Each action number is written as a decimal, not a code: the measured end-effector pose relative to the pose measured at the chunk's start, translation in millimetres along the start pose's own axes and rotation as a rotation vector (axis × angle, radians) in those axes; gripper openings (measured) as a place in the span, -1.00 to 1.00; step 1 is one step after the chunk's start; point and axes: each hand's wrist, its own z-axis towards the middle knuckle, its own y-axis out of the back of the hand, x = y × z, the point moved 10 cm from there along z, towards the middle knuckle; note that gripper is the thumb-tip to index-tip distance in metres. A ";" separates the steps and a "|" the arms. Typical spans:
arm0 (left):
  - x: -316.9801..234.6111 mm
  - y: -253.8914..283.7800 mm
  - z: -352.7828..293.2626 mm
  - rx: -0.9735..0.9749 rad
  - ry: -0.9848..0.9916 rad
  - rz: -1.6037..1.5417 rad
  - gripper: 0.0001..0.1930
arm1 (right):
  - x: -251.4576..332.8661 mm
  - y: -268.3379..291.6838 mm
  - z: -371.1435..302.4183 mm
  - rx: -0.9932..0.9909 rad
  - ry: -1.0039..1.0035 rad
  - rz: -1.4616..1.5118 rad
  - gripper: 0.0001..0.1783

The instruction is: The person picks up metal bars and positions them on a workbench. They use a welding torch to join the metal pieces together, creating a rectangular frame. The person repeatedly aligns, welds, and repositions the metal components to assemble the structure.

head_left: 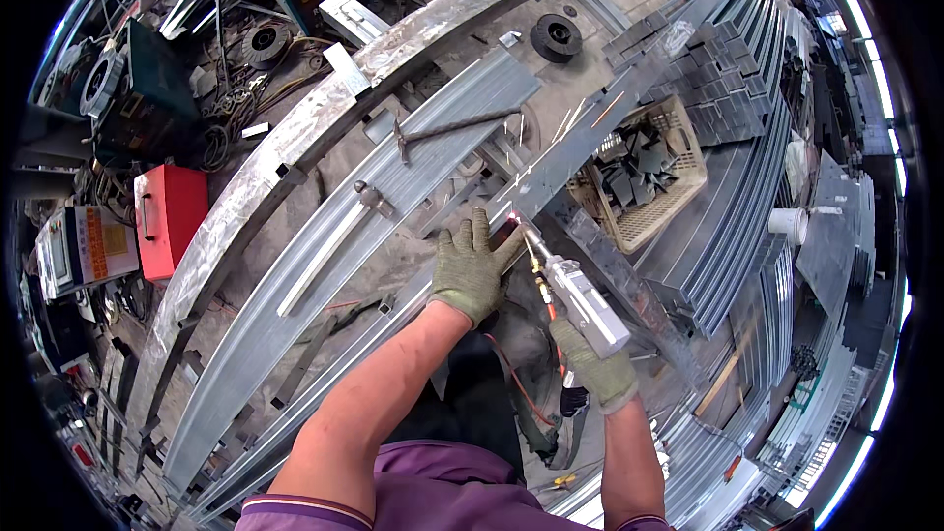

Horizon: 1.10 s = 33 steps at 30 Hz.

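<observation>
At the left of the workshop floor, a red box (171, 223) is set just beyond a curved steel beam (238, 175). To the right of the beam, a wide steel channel (258, 344) is laid, and on it are rested a short hammer (372, 199) and a long-handled hammer (457, 130). In the middle, the gloved left hand (470, 265) is laid back-up on a long metal section (551, 177), fingers and thumb spread (whether an edge is pinched beneath cannot be told). The metal section is stretched from the near left, under that hand, toward the far right; a reddish glow is seen just beside the fingertips, and bright streaks of sparks are strewn toward the far right. Just right of the left hand, a grey handheld torch (582, 301) is pointed at the glow, its rear part gripped by the closed fingers of the gloved right hand (598, 369). At the right, a cream plastic crate (678, 202) is filled with dark metal pieces (639, 165), and a white bucket (789, 224) is stood farther right.
</observation>
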 end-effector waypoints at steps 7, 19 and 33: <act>-4.6 2.6 1.3 0.094 0.009 0.016 -0.13 | 12.3 47.1 14.0 -0.028 0.009 0.066 -0.78; 1.5 2.2 -12.5 -0.249 0.043 -0.022 -0.13 | 19.8 129.4 91.0 0.526 0.256 -0.256 -0.43; 23.9 -2.3 -72.6 -0.282 0.514 -0.010 0.18 | 113.0 98.2 124.0 0.867 0.746 -0.846 -0.61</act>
